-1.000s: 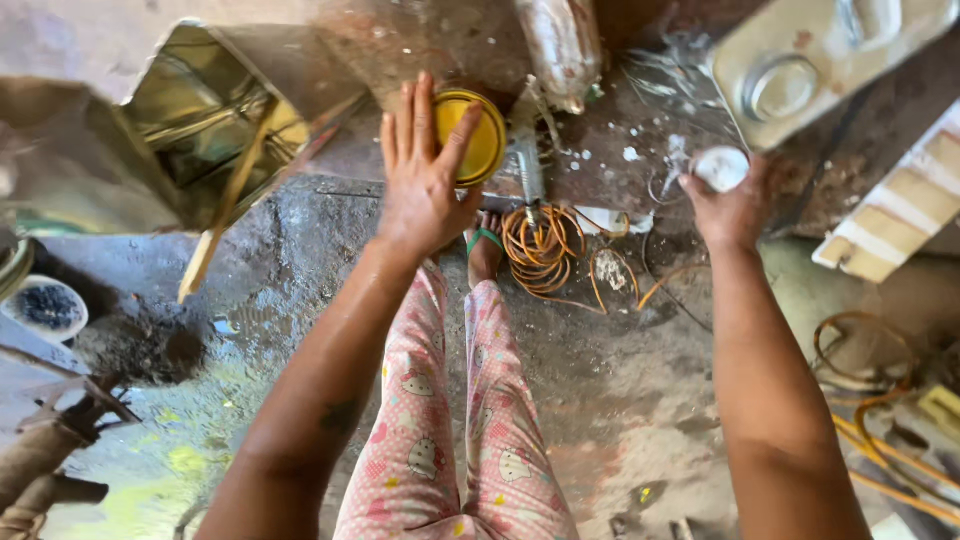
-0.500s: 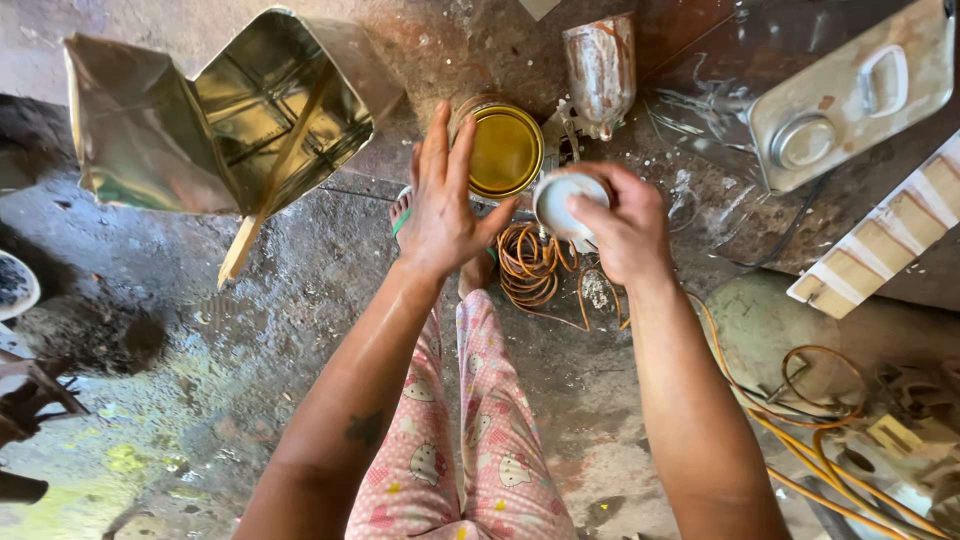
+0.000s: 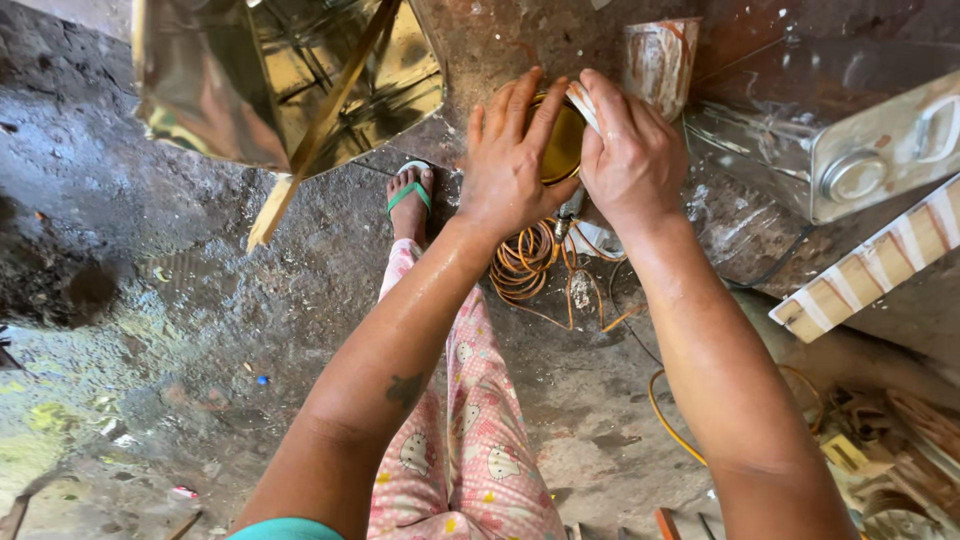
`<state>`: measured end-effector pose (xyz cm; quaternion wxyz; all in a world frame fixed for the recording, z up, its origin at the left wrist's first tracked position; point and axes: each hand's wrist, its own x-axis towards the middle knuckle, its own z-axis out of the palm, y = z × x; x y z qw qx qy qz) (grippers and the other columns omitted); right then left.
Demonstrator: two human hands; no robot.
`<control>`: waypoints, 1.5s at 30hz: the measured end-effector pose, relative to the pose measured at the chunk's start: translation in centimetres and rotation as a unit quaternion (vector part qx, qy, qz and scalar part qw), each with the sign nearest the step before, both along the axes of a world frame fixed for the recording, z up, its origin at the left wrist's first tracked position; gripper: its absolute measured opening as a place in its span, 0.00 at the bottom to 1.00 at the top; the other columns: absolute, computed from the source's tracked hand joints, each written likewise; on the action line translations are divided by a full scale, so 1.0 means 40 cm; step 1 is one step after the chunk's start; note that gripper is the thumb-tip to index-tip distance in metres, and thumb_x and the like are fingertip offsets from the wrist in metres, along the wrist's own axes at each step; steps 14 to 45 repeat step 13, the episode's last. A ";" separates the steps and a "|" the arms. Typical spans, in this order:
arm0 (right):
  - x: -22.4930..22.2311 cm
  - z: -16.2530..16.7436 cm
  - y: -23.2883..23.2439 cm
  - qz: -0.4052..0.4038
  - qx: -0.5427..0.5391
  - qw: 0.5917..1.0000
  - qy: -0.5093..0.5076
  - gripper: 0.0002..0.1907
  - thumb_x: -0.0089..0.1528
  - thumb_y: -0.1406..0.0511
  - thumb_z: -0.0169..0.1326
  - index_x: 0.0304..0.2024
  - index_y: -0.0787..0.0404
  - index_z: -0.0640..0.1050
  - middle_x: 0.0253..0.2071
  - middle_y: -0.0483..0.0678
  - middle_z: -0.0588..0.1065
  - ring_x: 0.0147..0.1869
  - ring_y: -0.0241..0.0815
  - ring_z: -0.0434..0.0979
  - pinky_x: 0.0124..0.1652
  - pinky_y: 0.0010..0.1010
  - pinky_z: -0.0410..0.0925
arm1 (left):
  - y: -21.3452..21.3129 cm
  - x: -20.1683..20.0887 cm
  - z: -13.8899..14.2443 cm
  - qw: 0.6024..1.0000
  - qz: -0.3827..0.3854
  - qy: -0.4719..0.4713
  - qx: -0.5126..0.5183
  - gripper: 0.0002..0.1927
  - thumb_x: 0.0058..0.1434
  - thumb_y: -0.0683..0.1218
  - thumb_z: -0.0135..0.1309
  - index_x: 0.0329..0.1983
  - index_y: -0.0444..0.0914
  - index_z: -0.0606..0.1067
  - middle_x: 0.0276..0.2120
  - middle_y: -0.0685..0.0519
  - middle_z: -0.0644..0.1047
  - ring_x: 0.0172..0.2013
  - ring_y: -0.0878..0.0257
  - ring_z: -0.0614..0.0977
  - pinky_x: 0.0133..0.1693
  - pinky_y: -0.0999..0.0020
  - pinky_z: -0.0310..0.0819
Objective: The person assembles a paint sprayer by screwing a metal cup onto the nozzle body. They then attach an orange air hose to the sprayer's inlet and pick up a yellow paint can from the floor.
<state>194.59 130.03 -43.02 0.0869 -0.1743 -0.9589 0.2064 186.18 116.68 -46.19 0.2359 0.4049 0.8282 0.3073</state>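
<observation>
Both arms stretched fwd. Left hand (image 3: 515, 165) flat, fingers spread on yellow tin (image 3: 560, 140); right hand (image 3: 632, 150) w/ fingers curled, pinching white lid (image 3: 583, 105) at tin's rim.

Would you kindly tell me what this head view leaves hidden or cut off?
- Round tin: mostly covered by the left hand and right hand.
- White lid: only an edge shows under the right grip.
- Open gold can: cut by the top edge.
- Orange cable: partly behind the left forearm.
</observation>
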 end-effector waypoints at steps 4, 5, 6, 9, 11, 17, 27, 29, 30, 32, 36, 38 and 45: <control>-0.008 0.007 -0.019 0.013 0.038 0.999 -0.007 0.19 0.66 0.74 0.58 0.60 0.61 0.78 0.54 0.53 0.80 0.54 0.53 0.82 0.54 0.40 0.75 | -0.001 -0.008 0.002 1.000 0.004 -0.002 0.007 0.54 0.48 0.60 0.70 0.75 0.43 0.57 0.71 0.42 0.59 0.70 0.41 0.61 0.67 0.35 0.53; -0.009 0.008 -0.022 0.013 0.036 0.999 -0.008 0.19 0.66 0.73 0.59 0.61 0.62 0.78 0.55 0.53 0.79 0.55 0.53 0.82 0.55 0.39 0.74 | 0.000 -0.009 0.000 1.000 0.006 -0.007 0.011 0.55 0.47 0.60 0.70 0.74 0.42 0.57 0.71 0.41 0.59 0.70 0.40 0.61 0.66 0.36 0.53; -0.014 0.007 -0.023 0.013 0.035 0.999 -0.006 0.20 0.65 0.73 0.60 0.61 0.63 0.78 0.55 0.53 0.79 0.55 0.54 0.81 0.55 0.39 0.74 | 0.002 -0.012 -0.003 1.000 0.004 -0.010 0.018 0.55 0.48 0.59 0.70 0.75 0.42 0.56 0.71 0.42 0.59 0.70 0.40 0.60 0.68 0.37 0.53; -0.023 -0.001 -0.034 0.008 0.034 0.999 -0.037 0.21 0.66 0.73 0.61 0.62 0.63 0.78 0.58 0.53 0.79 0.58 0.53 0.78 0.58 0.40 0.73 | -0.010 -0.017 -0.017 0.997 0.011 -0.038 0.061 0.57 0.49 0.57 0.69 0.77 0.40 0.51 0.74 0.41 0.56 0.73 0.41 0.59 0.73 0.41 0.51; -0.021 -0.014 -0.058 0.010 0.051 0.997 -0.063 0.26 0.63 0.72 0.61 0.64 0.67 0.76 0.62 0.57 0.76 0.63 0.55 0.73 0.63 0.42 0.70 | -0.015 -0.018 -0.035 0.988 0.029 -0.077 0.127 0.62 0.51 0.54 0.68 0.81 0.37 0.43 0.78 0.39 0.51 0.77 0.42 0.56 0.78 0.45 0.50; -0.016 -0.026 -0.067 -0.001 0.054 0.995 -0.085 0.30 0.61 0.72 0.61 0.66 0.69 0.73 0.65 0.58 0.74 0.67 0.56 0.70 0.66 0.43 0.69 | -0.018 -0.011 -0.051 0.988 0.033 -0.093 0.114 0.61 0.52 0.51 0.66 0.80 0.37 0.40 0.78 0.39 0.45 0.77 0.42 0.51 0.79 0.45 0.47; -0.016 -0.026 -0.067 -0.001 0.054 0.995 -0.085 0.30 0.61 0.72 0.61 0.66 0.69 0.73 0.65 0.58 0.74 0.67 0.56 0.70 0.66 0.43 0.69 | -0.018 -0.011 -0.051 0.988 0.033 -0.093 0.114 0.61 0.52 0.51 0.66 0.80 0.37 0.40 0.78 0.39 0.45 0.77 0.42 0.51 0.79 0.45 0.47; -0.016 -0.026 -0.067 -0.001 0.054 0.995 -0.085 0.30 0.61 0.72 0.61 0.66 0.69 0.73 0.65 0.58 0.74 0.67 0.56 0.70 0.66 0.43 0.69 | -0.018 -0.011 -0.051 0.988 0.033 -0.093 0.114 0.61 0.52 0.51 0.66 0.80 0.37 0.40 0.78 0.39 0.45 0.77 0.42 0.51 0.79 0.45 0.47; -0.016 -0.026 -0.067 -0.001 0.054 0.995 -0.085 0.30 0.61 0.72 0.61 0.66 0.69 0.73 0.65 0.58 0.74 0.67 0.56 0.70 0.66 0.43 0.69 | -0.018 -0.011 -0.051 0.988 0.033 -0.093 0.114 0.61 0.52 0.51 0.66 0.80 0.37 0.40 0.78 0.39 0.45 0.77 0.42 0.51 0.79 0.45 0.47; -0.016 -0.026 -0.067 -0.001 0.054 0.995 -0.085 0.30 0.61 0.72 0.61 0.66 0.69 0.73 0.65 0.58 0.74 0.67 0.56 0.70 0.66 0.43 0.69 | -0.018 -0.011 -0.051 0.988 0.033 -0.093 0.114 0.61 0.52 0.51 0.66 0.80 0.37 0.40 0.78 0.39 0.45 0.77 0.42 0.51 0.79 0.45 0.47; -0.016 -0.026 -0.067 -0.001 0.054 0.995 -0.085 0.30 0.61 0.72 0.61 0.66 0.69 0.73 0.65 0.58 0.74 0.67 0.56 0.70 0.66 0.43 0.69 | -0.018 -0.011 -0.051 0.988 0.033 -0.093 0.114 0.61 0.52 0.51 0.66 0.80 0.37 0.40 0.78 0.39 0.45 0.77 0.42 0.51 0.79 0.45 0.47; -0.016 -0.026 -0.067 -0.001 0.054 0.995 -0.085 0.30 0.61 0.72 0.61 0.66 0.69 0.73 0.65 0.58 0.74 0.67 0.56 0.70 0.66 0.43 0.69 | -0.018 -0.011 -0.051 0.988 0.033 -0.093 0.114 0.61 0.52 0.51 0.66 0.80 0.37 0.40 0.78 0.39 0.45 0.77 0.42 0.51 0.79 0.45 0.47; -0.016 -0.026 -0.067 -0.001 0.054 0.995 -0.085 0.30 0.61 0.72 0.61 0.66 0.69 0.73 0.65 0.58 0.74 0.67 0.56 0.70 0.66 0.43 0.69 | -0.018 -0.011 -0.051 0.988 0.033 -0.093 0.114 0.61 0.52 0.51 0.66 0.80 0.37 0.40 0.78 0.39 0.45 0.77 0.42 0.51 0.79 0.45 0.47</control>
